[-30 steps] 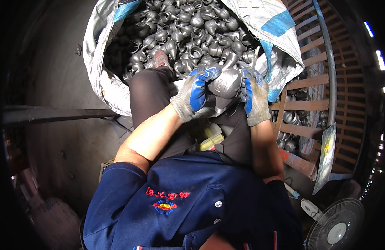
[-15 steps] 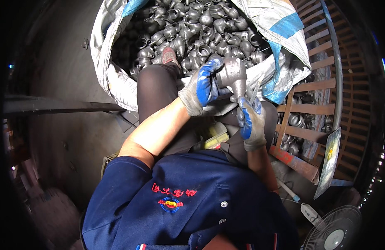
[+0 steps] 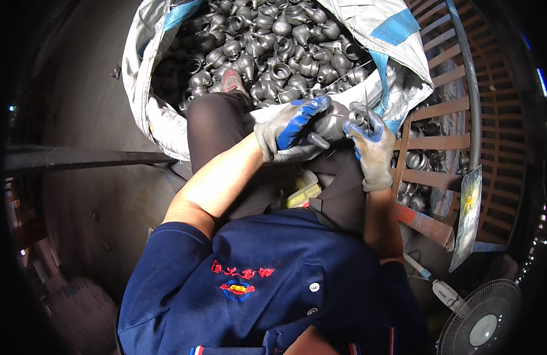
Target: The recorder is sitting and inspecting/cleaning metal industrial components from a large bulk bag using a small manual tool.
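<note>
Above my lap, just at the near rim of the big bag, I hold a dark grey metal casting point(image 3: 331, 122) with a round body and a narrow neck. My left hand point(image 3: 294, 130), in a grey glove with blue coating, is closed around its wide body. At the neck end, whose small round opening shows, my gloved right hand point(image 3: 373, 145) has its fingers curled. A thin pointed tool shows faintly by those fingers; how it is gripped is hard to see. Many similar grey castings point(image 3: 282, 26) fill the white woven bag point(image 3: 137, 89) in front of me.
To the right stands a rusty slatted metal crate point(image 3: 442, 142) with more castings inside. A flat metal plate point(image 3: 467, 216) hangs by its corner. A fan point(image 3: 483, 328) is at lower right, a dark metal bar point(image 3: 90, 157) at left. My shoe point(image 3: 233, 81) is at the bag.
The casting has turned from neck-down to lying more sideways, its neck opening now by my right fingers. My right hand has moved up and slightly right. The whole view has shifted a little.
</note>
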A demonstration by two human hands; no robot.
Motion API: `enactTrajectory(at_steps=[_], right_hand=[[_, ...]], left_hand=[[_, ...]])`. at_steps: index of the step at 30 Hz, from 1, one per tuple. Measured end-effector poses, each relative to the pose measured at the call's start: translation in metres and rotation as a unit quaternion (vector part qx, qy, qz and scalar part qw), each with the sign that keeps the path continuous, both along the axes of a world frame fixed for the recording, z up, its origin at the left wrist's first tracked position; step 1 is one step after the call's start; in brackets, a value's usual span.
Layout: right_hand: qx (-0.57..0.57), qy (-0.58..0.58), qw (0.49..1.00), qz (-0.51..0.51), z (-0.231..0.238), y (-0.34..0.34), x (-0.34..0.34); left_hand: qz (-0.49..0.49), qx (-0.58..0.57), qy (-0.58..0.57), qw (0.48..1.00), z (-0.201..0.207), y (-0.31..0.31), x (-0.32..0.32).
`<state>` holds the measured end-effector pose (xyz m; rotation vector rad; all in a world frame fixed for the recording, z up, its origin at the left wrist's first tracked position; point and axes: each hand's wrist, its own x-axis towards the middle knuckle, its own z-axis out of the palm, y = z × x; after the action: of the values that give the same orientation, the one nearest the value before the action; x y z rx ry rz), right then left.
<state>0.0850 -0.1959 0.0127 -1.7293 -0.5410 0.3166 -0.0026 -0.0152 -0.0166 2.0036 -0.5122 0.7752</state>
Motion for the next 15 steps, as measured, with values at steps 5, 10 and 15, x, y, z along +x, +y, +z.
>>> enactTrajectory(at_steps=[5,10,15], right_hand=[[-0.034,0.096,0.994,-0.035,-0.005,-0.004,0.007],[0.015,0.131,0.991,-0.036,-0.027,-0.004,0.011],[-0.07,0.013,0.996,0.061,-0.027,0.006,0.012]], left_hand=[[-0.059,0.074,0.21,0.973,0.013,0.005,0.003],[-0.067,0.081,0.36,0.927,0.006,0.01,0.016],[0.019,0.005,0.171,0.985,-0.023,0.004,0.013]])
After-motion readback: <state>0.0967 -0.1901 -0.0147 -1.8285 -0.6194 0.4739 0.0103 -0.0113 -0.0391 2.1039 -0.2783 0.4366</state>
